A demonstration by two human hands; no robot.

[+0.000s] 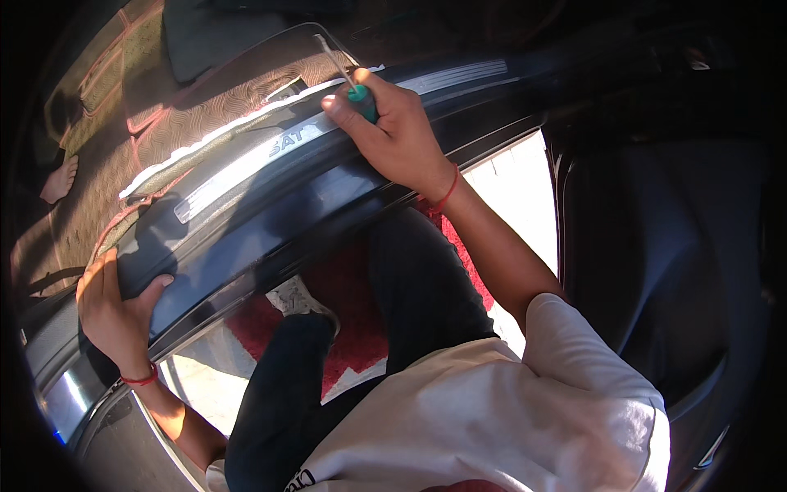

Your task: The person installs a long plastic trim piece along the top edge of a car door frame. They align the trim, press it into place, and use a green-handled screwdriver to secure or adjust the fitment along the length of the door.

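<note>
My right hand is closed around the green and dark handle of a screwdriver. Its metal shaft points up and to the left, over the car's interior floor. The hand is above a silver scuff plate on a dark door sill. My left hand lies on the near-left end of the sill. Its fingers reach over the inner edge, with the thumb spread apart. A white strip runs along the carpet edge beside the scuff plate.
Patterned brown carpet with red piping covers the car floor. Another person's bare foot shows at the far left. An open dark door panel stands on the right. Below my legs lies a red mat.
</note>
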